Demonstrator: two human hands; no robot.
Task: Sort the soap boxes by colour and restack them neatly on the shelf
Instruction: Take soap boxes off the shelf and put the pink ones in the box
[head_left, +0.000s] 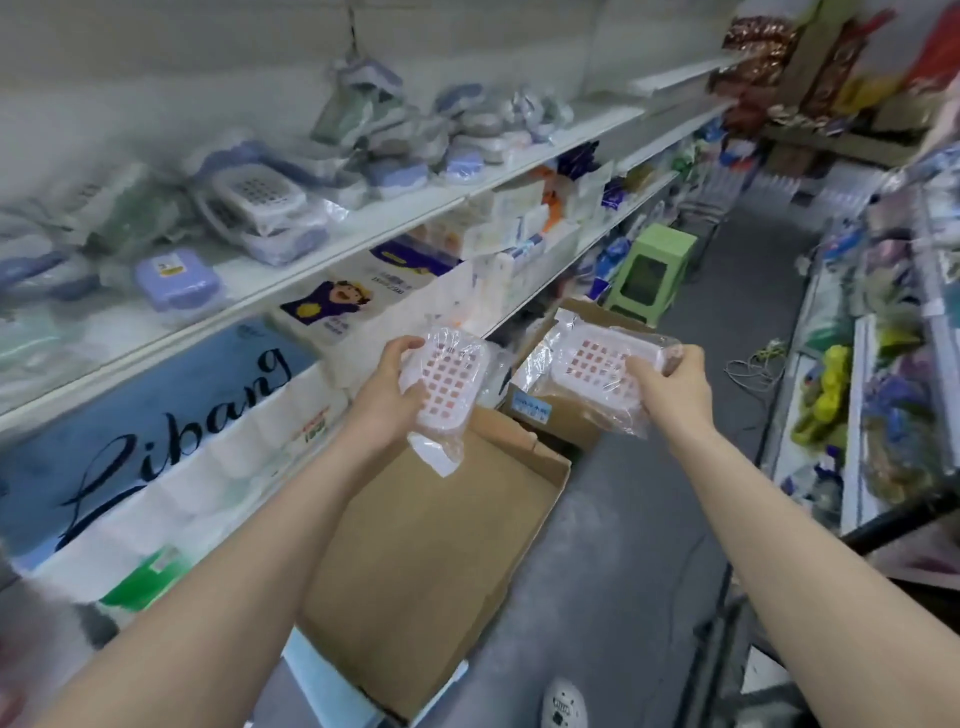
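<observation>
With each hand gripping a wrapped pink soap box, left hand (387, 387) and right hand (670, 387), sorting is underway; next, stacking them on the shelf (332, 260).

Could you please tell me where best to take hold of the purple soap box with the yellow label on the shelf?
Probably the purple soap box by its two long side walls, from above on the aisle side: it lies flat, lid up, near the shelf edge.

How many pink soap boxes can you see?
2. One pink soap box is gripped by the left hand, the other pink soap box by the right hand, both plastic-wrapped, above cardboard cartons. More could hide among the blurry boxes on the shelf.
</observation>
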